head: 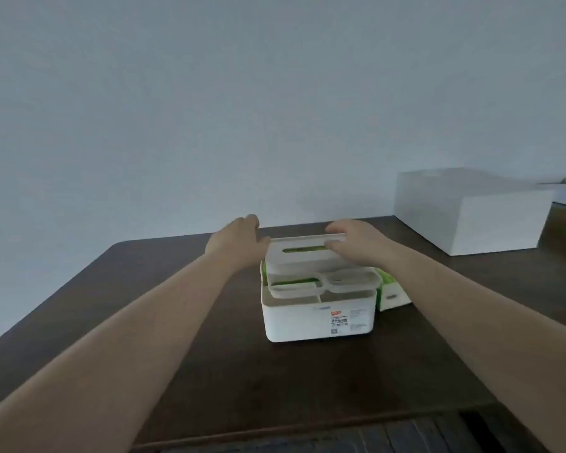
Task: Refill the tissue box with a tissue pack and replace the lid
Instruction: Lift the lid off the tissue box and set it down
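Observation:
A white plastic tissue box with a printed label stands mid-table. Its white lid, with a slot and round compartments at the front, is tilted above the box, rear edge raised. Green shows through the slot and under the lid, from a tissue pack inside. My left hand grips the lid's left rear corner. On the lid's right side, my right hand holds it with the thumb by the slot. Another green and white tissue pack lies on the table just right of the box.
The dark wooden table runs to a grey wall behind. A large white box sits at the back right corner. The table's front edge is near the bottom of the view, with dark floor below.

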Demonstrator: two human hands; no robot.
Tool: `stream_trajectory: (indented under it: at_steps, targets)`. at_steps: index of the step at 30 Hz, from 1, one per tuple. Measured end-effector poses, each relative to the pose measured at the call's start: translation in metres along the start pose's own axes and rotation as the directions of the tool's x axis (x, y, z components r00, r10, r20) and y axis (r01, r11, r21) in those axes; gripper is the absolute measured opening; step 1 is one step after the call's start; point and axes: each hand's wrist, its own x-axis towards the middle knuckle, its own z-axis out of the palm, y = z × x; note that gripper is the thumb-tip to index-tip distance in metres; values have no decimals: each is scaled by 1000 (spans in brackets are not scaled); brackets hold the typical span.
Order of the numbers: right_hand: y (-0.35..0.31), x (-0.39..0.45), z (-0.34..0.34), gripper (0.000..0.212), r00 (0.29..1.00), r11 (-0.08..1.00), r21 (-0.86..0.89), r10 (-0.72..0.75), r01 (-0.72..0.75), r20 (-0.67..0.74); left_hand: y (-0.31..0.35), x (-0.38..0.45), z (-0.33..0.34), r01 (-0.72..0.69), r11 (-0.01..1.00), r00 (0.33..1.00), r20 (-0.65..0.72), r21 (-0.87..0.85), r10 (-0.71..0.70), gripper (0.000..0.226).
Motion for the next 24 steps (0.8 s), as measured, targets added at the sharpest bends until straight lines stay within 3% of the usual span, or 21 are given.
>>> stream_trajectory:
  at_steps: [3, 6, 9, 13, 17, 21, 24]
  targets:
    - [-3, -18, -7, 57, 997, 997, -22, 80, -79, 24, -3, -16, -8, 86, 993, 996, 16, -81, -85, 42]
    - [-7, -30, -15, 56, 987, 987, -15, 159, -160, -21, -1, -28, -13, 109, 989, 983, 157, -104, -92, 31]
    - [-5, -35, -16, 40, 966, 959, -128, 242, -253, -92, 1, -34, -11, 123, 982, 966, 243, -143, -86, 21]
    - [-5, -42, -12, 11, 939, 902, -269, 341, -338, -38, 11, -41, 0, 123, 989, 951, 294, -78, -95, 23]
    - [5, -44, 0, 3, 915, 870, -295, 402, -395, -40, 15, -41, 15, 153, 988, 954, 262, 0, -147, 21]
    - [15, -41, 5, 24, 894, 845, -301, 444, -441, -63, 14, -40, 18, 198, 980, 956, 223, -21, -189, 21]
    - [16, -42, 2, 25, 902, 874, -225, 427, -431, -68, 12, -41, 15, 193, 979, 968, 178, -64, -179, 29]
